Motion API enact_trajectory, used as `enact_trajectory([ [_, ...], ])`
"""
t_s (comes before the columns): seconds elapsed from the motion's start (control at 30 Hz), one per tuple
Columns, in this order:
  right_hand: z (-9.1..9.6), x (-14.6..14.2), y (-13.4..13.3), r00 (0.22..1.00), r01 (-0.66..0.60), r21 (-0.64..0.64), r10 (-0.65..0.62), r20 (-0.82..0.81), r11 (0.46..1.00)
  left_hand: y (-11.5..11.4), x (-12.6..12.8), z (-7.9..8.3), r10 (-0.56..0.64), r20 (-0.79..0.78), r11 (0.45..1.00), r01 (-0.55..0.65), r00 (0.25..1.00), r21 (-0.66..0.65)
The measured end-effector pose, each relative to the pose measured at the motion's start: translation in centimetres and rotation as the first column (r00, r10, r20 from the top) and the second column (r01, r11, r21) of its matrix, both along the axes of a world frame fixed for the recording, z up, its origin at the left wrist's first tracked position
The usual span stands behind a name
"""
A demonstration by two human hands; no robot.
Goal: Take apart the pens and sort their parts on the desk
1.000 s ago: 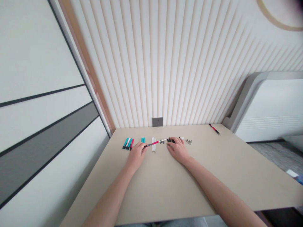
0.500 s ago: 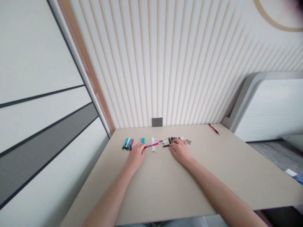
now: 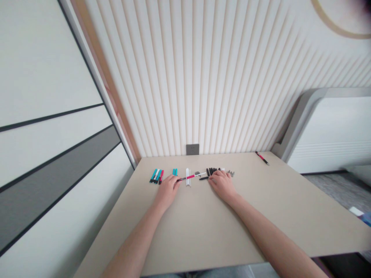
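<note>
My left hand point(image 3: 168, 190) is closed on one end of a thin pink, white and black pen point(image 3: 191, 176), which points right across a white tube point(image 3: 188, 176). My right hand point(image 3: 222, 183) rests on the beige table point(image 3: 203, 216) with curled fingers, its fingertips touching a short black pen piece point(image 3: 203, 178). A row of black pen pieces point(image 3: 212, 170) lies just beyond that hand. Small grey parts point(image 3: 231, 173) sit to the right of the row, and another small grey part point(image 3: 197, 173) lies under the pen.
Teal, white and pink pen caps point(image 3: 157, 175) and two teal caps point(image 3: 175, 172) lie left of my left hand. A red and black pen point(image 3: 262, 158) lies at the table's far right. A grey wall socket point(image 3: 193, 149) sits behind the parts. A white-grey unit point(image 3: 330, 131) stands at right.
My right hand has drawn back toward me from the black row, uncovering it and bringing one short black piece out in front. The left hand and pen have barely moved.
</note>
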State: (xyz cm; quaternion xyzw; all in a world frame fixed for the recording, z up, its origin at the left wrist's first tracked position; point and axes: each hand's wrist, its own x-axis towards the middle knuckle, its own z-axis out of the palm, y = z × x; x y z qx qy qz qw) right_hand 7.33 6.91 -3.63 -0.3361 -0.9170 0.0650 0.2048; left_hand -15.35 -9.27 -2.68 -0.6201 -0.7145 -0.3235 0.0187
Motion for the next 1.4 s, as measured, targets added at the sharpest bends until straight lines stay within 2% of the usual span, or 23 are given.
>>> enact_trajectory([
  [0.17,-0.1,0.0,0.2,0.997,-0.049,-0.021,0.048,-0.057,0.999,0.0,0.0,0.1,0.004,-0.002,1.0,-0.004,1.0,-0.011],
  [0.33,-0.6,0.0,0.8,0.961,-0.186,-0.162,0.145,-0.236,0.969,-0.1,0.1,0.2,0.004,-0.007,1.0,-0.004,1.0,-0.014],
  [0.5,-0.9,0.1,1.1,0.928,-0.218,-0.153,0.157,-0.338,0.964,0.0,-0.1,0.0,0.007,-0.011,1.0,-0.007,1.0,-0.018],
  [0.8,-0.3,0.4,1.0,0.943,-0.181,-0.129,0.135,-0.303,0.975,0.1,-0.2,0.0,-0.008,0.003,1.0,0.008,1.0,-0.007],
  [1.4,-0.4,0.3,1.1,0.945,-0.181,-0.132,0.135,-0.298,0.974,0.1,-0.3,-0.1,-0.028,0.018,0.999,0.028,0.999,0.019],
])
